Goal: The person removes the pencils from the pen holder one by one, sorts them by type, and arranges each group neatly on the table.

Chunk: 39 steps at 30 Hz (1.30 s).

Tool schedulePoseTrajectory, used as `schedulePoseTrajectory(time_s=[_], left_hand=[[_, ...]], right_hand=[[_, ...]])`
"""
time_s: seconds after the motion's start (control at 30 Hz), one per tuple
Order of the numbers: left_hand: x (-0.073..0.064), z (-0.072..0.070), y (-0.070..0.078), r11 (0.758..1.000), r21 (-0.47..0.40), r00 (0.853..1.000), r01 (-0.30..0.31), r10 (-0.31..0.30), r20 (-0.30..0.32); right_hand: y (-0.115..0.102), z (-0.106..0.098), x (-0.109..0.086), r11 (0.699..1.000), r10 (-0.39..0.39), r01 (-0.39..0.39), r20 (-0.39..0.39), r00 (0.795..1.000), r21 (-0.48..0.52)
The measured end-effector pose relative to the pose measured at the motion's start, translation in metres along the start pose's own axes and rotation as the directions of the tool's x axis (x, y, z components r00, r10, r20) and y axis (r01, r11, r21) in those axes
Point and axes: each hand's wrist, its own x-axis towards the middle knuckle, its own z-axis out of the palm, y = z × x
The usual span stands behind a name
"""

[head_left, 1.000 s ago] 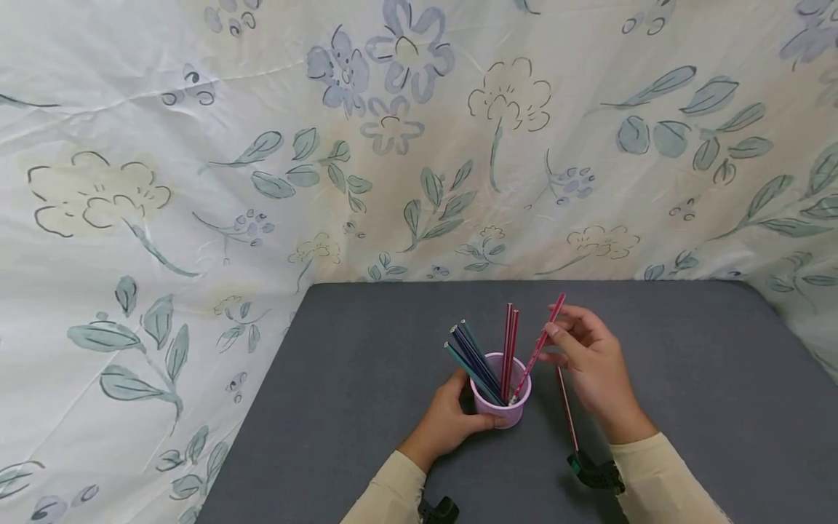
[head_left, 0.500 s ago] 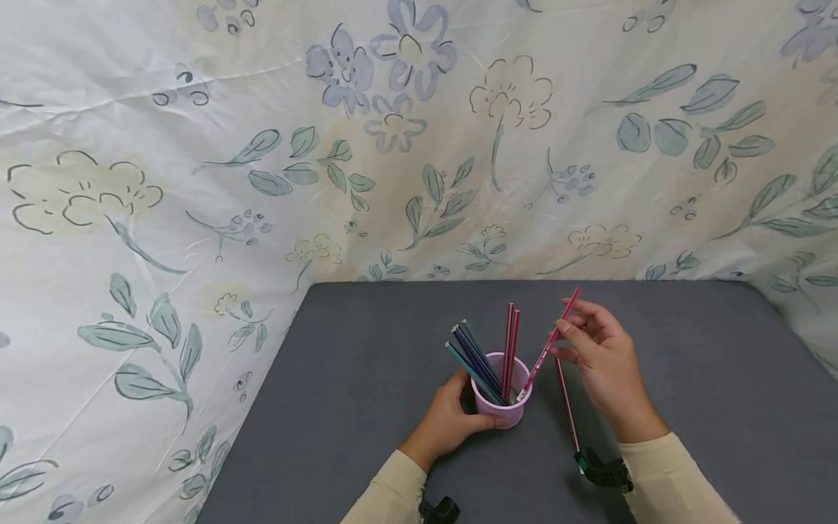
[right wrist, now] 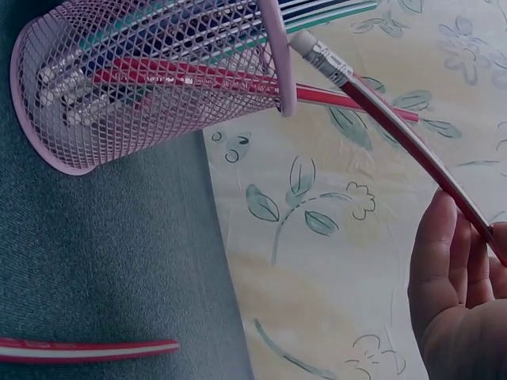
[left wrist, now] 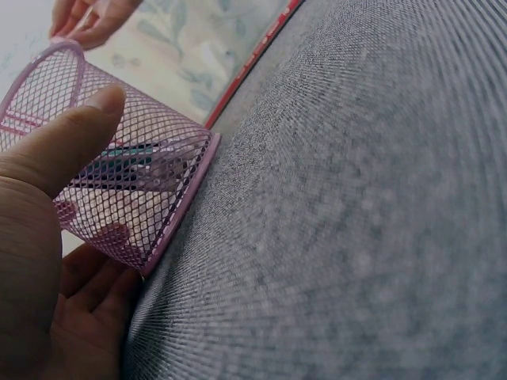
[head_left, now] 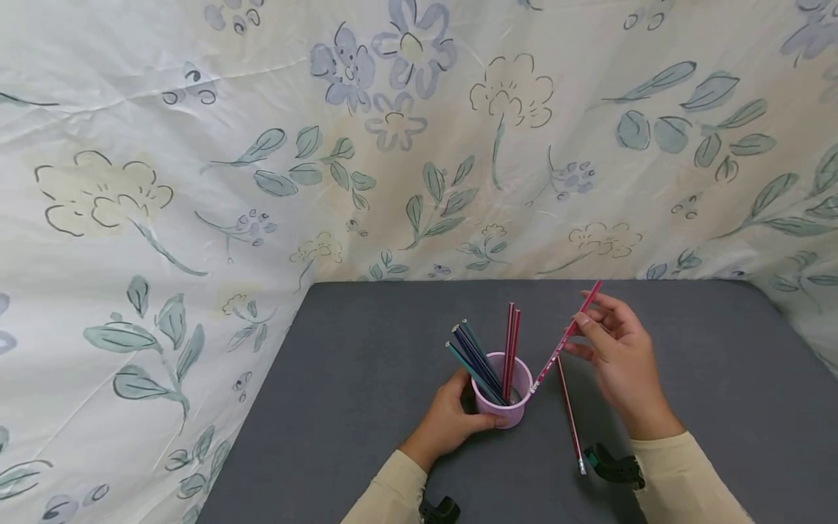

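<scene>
My left hand (head_left: pixel 448 416) grips a pink-purple mesh pencil cup (head_left: pixel 513 418) from its left side, thumb across the front in the left wrist view. Blue and teal pencils (head_left: pixel 476 364) lean left inside it, and two red pencils (head_left: pixel 511 349) stand more upright. Between thumb and fingertips, my right hand (head_left: pixel 622 356) pinches another red pencil (head_left: pixel 567 336), slanted with its white eraser end down. In the right wrist view that eraser (right wrist: pixel 317 51) sits just beyond the cup's rim (right wrist: pixel 281 71).
One loose red pencil (head_left: pixel 572 422) lies on the dark grey table (head_left: pixel 340 407) between the cup and my right wrist. A floral cloth (head_left: pixel 419 182) hangs behind the table and along its left side.
My right hand has moved right and slightly up with the red pencil, bringing its eraser end from inside the cup to just outside the rim. The left hand and cup stay put.
</scene>
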Motion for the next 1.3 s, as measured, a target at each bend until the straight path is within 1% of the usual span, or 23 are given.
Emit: schedulePoseTrajectory(time_s=[0.13,0.23,0.4,0.63,0.67,0.83,0.9,1.0,1.17,1.3], left_hand=[[0.001,0.001,0.000,1.000,-0.020,1.000,-0.003,0.003,0.002],[0.002,0.001,0.000,0.999,-0.037,1.000,-0.013,0.013,0.003],[0.003,0.001,0.001,0.999,-0.034,1.000,-0.010,0.010,-0.001],[0.004,0.001,0.005,0.999,-0.034,1.000,-0.006,0.006,-0.004],[0.004,0.001,0.005,0.999,-0.032,1.000,-0.004,0.004,-0.004],[0.003,0.001,0.004,0.999,-0.040,1.000,0.006,-0.006,-0.002],[0.002,0.001,0.003,0.999,-0.051,1.000,0.002,-0.002,-0.001],[0.002,0.001,0.003,0.998,-0.058,1.000,-0.003,0.002,-0.001],[0.002,0.001,0.002,0.999,-0.045,1.000,0.011,-0.011,0.000],[0.002,0.001,0.001,0.999,-0.045,1.000,0.006,-0.006,0.003]], right_hand=[[0.000,-0.004,0.001,0.999,0.023,-0.023,-0.010,1.000,-0.024],[0.000,-0.006,0.002,0.997,0.059,-0.060,-0.015,0.998,-0.053],[0.003,-0.009,0.002,0.989,0.105,-0.106,-0.012,0.994,-0.107],[0.011,-0.013,0.001,0.972,0.129,-0.125,0.007,0.992,-0.199],[0.012,-0.014,0.000,0.966,0.131,-0.126,0.010,0.991,-0.224],[0.015,-0.018,-0.003,0.962,0.147,-0.135,0.034,0.989,-0.238],[0.016,-0.020,-0.004,0.963,0.154,-0.141,0.039,0.987,-0.231],[0.019,-0.024,-0.004,0.958,0.161,-0.145,0.044,0.986,-0.248],[0.022,-0.030,-0.004,0.940,0.178,-0.154,0.050,0.983,-0.304],[0.024,-0.034,-0.005,0.919,0.189,-0.156,0.057,0.980,-0.363]])
